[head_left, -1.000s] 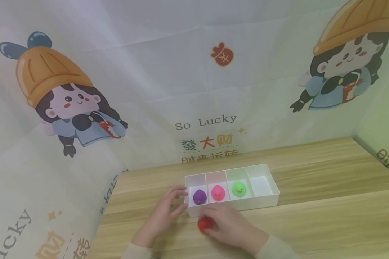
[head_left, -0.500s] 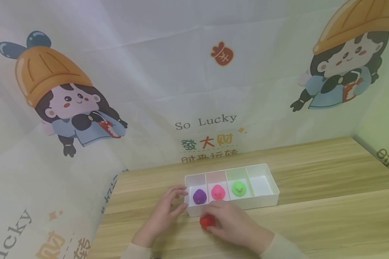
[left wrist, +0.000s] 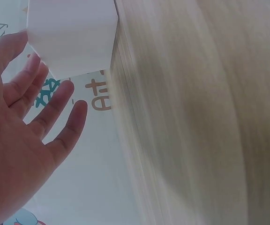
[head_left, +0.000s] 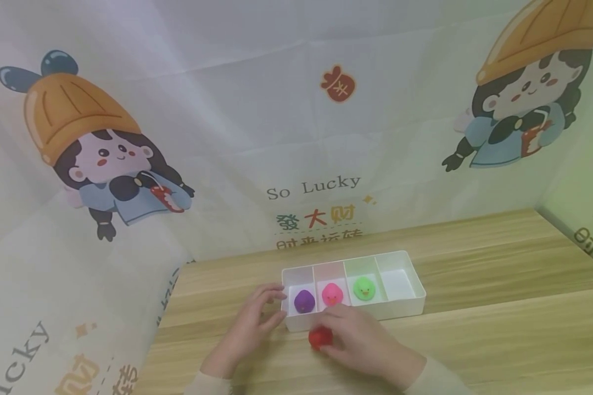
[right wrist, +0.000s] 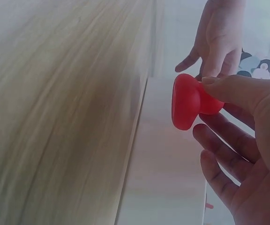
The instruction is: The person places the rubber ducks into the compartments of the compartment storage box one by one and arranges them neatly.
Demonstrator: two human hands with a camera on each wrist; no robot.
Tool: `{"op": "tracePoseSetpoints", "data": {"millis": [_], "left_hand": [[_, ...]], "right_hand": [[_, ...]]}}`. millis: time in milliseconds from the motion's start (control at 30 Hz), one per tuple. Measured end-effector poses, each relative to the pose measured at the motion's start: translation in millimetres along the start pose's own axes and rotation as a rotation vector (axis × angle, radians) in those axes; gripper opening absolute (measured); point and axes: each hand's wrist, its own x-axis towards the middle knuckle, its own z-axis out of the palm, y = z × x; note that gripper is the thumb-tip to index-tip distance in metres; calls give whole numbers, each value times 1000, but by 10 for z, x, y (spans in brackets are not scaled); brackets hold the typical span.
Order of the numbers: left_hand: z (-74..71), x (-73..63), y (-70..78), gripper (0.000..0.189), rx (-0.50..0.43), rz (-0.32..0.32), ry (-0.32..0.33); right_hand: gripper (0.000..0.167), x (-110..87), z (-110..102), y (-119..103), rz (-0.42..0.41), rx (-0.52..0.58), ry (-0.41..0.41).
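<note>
My right hand (head_left: 363, 341) pinches a red toy duck (head_left: 320, 338) just in front of the white four-part box (head_left: 395, 310). In the right wrist view, thumb and fingers hold the duck (right wrist: 185, 102) by its narrower end, its flat base facing away from the palm. The box's three left compartments hold a purple duck (head_left: 304, 301), a pink duck (head_left: 333, 294) and a green duck (head_left: 364, 288). My left hand (head_left: 252, 315) is at the box's left end, fingertips right at the wall. In the left wrist view its fingers are spread loosely beside the box (left wrist: 74, 37).
The box stands on a wood-grain table (head_left: 494, 263). Behind and beside the table hangs a pale printed cloth (head_left: 237, 181) with cartoon figures and lettering.
My right hand has shifted slightly to the right along the box's front, carrying the red duck with it. The left hand and the box have stayed put.
</note>
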Motion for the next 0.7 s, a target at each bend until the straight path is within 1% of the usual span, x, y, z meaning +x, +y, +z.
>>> {"op": "tracePoseSetpoints", "data": {"millis": [133,200,433,633,700], "left_hand": [[5,-6,-4,29,1,1,-1],[6,-4,2,29,-7,-9,-1],[15,3,5,28,-8,-9,5],[17,-6,-6,31,5,-47,-8],[18,-4,-10,31,3,-49,-8]], "right_hand": [[33,-17,-21,21,17,20,-5],[33,-24,-37,28,20,22,2],[33,-64,-98,39,-28,-3,54],[31,-92,-152,39,-43,-31,66],[31,-97,-167,40,-47,-33,74]]}}
